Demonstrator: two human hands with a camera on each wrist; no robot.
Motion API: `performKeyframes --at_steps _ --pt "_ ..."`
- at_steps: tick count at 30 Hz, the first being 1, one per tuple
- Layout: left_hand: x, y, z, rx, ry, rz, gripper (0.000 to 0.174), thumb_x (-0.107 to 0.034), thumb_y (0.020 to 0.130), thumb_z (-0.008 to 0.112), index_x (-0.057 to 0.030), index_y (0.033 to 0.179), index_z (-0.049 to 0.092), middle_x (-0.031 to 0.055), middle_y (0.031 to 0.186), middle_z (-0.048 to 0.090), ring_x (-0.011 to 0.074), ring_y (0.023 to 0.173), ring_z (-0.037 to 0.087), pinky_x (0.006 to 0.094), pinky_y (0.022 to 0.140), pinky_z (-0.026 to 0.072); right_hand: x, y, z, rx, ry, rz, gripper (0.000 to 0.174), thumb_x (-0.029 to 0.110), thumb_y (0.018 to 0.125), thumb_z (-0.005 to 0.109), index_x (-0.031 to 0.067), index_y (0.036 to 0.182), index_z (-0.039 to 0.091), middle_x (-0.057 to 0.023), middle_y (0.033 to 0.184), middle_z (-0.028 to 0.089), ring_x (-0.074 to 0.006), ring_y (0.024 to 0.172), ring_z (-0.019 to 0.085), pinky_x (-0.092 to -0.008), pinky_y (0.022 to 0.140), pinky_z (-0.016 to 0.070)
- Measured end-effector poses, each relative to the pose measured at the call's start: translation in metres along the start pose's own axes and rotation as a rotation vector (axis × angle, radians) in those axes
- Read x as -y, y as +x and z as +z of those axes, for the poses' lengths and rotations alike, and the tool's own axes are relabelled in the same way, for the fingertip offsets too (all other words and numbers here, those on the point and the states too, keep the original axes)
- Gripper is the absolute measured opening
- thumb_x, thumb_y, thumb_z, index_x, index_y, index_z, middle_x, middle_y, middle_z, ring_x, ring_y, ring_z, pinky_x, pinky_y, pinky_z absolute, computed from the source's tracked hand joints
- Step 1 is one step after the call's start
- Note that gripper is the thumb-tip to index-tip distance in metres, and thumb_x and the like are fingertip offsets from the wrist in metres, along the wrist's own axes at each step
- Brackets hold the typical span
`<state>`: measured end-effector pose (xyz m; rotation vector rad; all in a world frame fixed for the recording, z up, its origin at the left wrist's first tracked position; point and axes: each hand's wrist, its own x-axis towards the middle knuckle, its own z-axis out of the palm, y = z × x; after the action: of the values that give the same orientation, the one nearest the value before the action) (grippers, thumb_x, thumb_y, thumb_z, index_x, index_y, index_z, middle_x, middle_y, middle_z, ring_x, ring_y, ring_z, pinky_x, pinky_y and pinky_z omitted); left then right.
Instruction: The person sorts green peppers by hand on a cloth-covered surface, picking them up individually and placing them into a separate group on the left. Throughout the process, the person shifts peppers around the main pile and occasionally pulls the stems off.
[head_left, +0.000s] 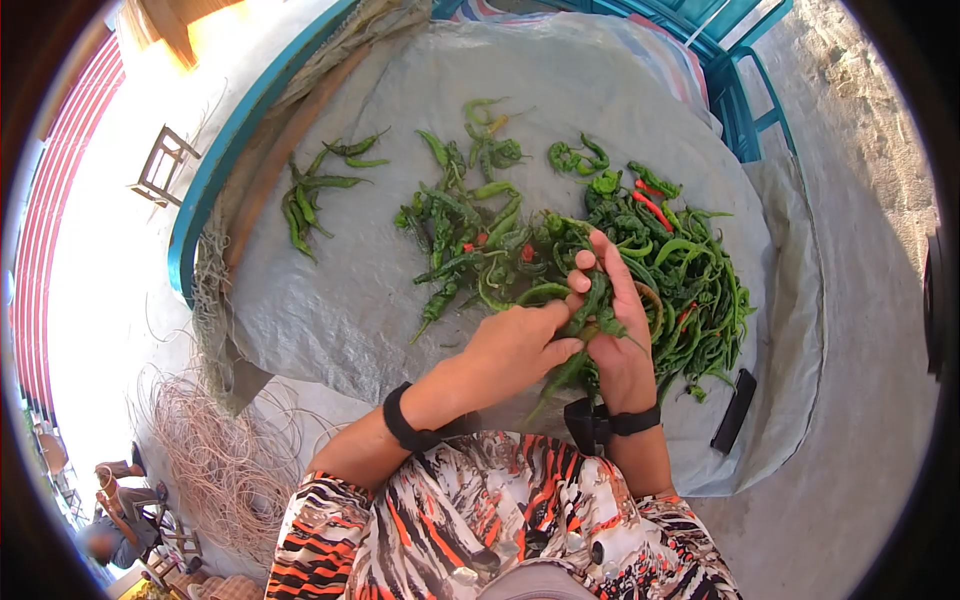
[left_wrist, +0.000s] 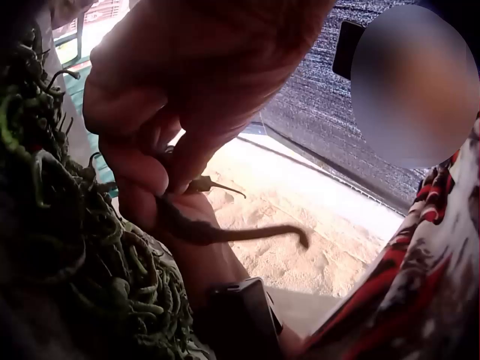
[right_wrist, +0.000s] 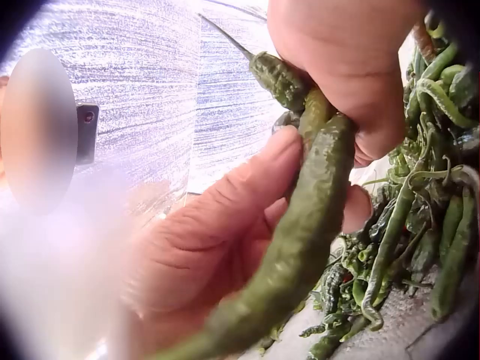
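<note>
Both hands meet over a heap of green peppers (head_left: 690,270). My right hand (head_left: 622,320) is upright with several green peppers against its palm, its fingers partly curled round them. The left hand (head_left: 510,350) reaches in from the left and pinches at the same bunch. In the right wrist view, the left thumb and fingers (right_wrist: 217,232) grip a long green pepper (right_wrist: 292,240) beside smaller ones, below the right hand (right_wrist: 337,60). A curved pepper stem (left_wrist: 262,232) sticks out under the left hand (left_wrist: 195,67) in the left wrist view. Some fingertips are hidden.
A grey sheet (head_left: 320,310) covers the round surface inside a teal rim (head_left: 190,215). Looser peppers (head_left: 310,200) lie at the left. A black object (head_left: 735,410) sits near the right edge. Tangled cord (head_left: 225,460), a small stool (head_left: 165,165) and a seated person (head_left: 125,515) are at the left.
</note>
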<state>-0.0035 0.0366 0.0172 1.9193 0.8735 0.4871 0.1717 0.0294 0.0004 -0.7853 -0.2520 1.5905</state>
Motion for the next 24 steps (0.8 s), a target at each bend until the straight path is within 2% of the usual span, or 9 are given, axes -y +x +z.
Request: performKeyframes --at_steps 3,6,9,12,15,16,19,22,24 --pt "0.003 -0.003 -0.002 0.081 -0.060 -0.079 0.026 -0.027 0.098 0.059 -0.0013 0.098 0.058 0.0130 0.081 0.070 0.0326 0.066 0.066 0.0417 0.061 0.0492 -0.004 -0.001 0.005 -0.088 -0.107 -0.080 0.025 0.023 0.103 0.058 0.0108 0.124 0.058 -0.0007 0.098 0.062 -0.0111 0.082 0.061 -0.0229 0.061 0.0502" --pt "0.009 -0.009 -0.001 0.051 -0.274 -0.157 0.027 -0.027 0.101 0.056 -0.0014 0.094 0.056 0.0119 0.081 0.071 0.0287 0.063 0.066 0.0390 0.059 0.0487 -0.007 0.001 -0.004 -0.139 -0.193 -0.106 0.025 0.018 0.100 0.062 0.0109 0.124 0.059 -0.0013 0.100 0.065 -0.0099 0.085 0.063 -0.0212 0.055 0.0489" --pt "0.008 -0.016 -0.018 -0.004 -0.183 -0.164 0.028 -0.026 0.103 0.053 -0.0012 0.092 0.055 0.0108 0.081 0.072 0.0260 0.061 0.064 0.0363 0.058 0.0483 -0.005 0.002 -0.012 -0.122 -0.191 -0.110 0.026 0.014 0.098 0.064 0.0108 0.123 0.059 -0.0017 0.102 0.067 -0.0085 0.086 0.064 -0.0197 0.050 0.0461" --pt "0.004 -0.016 -0.042 -0.095 -0.046 -0.198 0.026 -0.027 0.102 0.054 -0.0019 0.102 0.061 0.0100 0.080 0.072 0.0282 0.061 0.063 0.0366 0.060 0.0495 -0.004 0.004 -0.009 -0.152 -0.158 -0.145 0.025 0.012 0.099 0.063 0.0088 0.123 0.060 -0.0032 0.103 0.067 -0.0084 0.083 0.063 -0.0189 0.047 0.0439" --pt "0.008 -0.009 -0.056 -0.309 0.073 -0.143 0.028 -0.027 0.101 0.057 -0.0030 0.115 0.062 0.0128 0.089 0.072 0.0315 0.073 0.065 0.0383 0.069 0.0516 -0.003 0.007 -0.010 -0.121 -0.183 -0.210 0.023 0.012 0.098 0.065 0.0095 0.120 0.060 -0.0026 0.102 0.068 -0.0078 0.084 0.064 -0.0190 0.050 0.0444" --pt "0.021 -0.004 -0.052 -0.521 0.272 -0.023 0.030 -0.021 0.095 0.064 -0.0052 0.120 0.064 0.0138 0.097 0.071 0.0333 0.090 0.064 0.0390 0.080 0.0508 -0.003 0.008 -0.010 -0.095 -0.199 -0.233 0.023 0.012 0.097 0.066 0.0104 0.119 0.061 -0.0020 0.102 0.068 -0.0074 0.085 0.064 -0.0191 0.052 0.0450" --pt "0.020 0.008 -0.052 -0.865 0.630 0.131 0.029 -0.012 0.087 0.070 -0.0050 0.115 0.066 0.0131 0.102 0.069 0.0334 0.099 0.060 0.0395 0.084 0.0491 0.001 0.008 0.001 -0.226 -0.381 -0.354 0.020 0.015 0.099 0.064 0.0100 0.118 0.061 -0.0012 0.102 0.068 -0.0071 0.084 0.064 -0.0205 0.058 0.0455" --pt "0.026 0.005 -0.042 -0.679 0.473 0.168 0.026 -0.007 0.080 0.073 -0.0058 0.106 0.068 0.0082 0.097 0.068 0.0306 0.098 0.058 0.0409 0.084 0.0479 0.009 0.008 0.009 -0.323 -0.530 -0.445 0.018 0.017 0.100 0.060 0.0097 0.117 0.061 0.0001 0.101 0.067 -0.0066 0.083 0.061 -0.0220 0.063 0.0453" --pt "0.033 0.007 -0.025 -0.511 0.468 0.217 0.024 -0.009 0.079 0.074 -0.0068 0.101 0.067 0.0061 0.094 0.067 0.0283 0.096 0.057 0.0408 0.084 0.0465 0.016 0.010 0.013 -0.296 -0.504 -0.433 0.018 0.016 0.101 0.059 0.0094 0.117 0.061 0.0005 0.099 0.067 -0.0066 0.082 0.060 -0.0220 0.064 0.0447"
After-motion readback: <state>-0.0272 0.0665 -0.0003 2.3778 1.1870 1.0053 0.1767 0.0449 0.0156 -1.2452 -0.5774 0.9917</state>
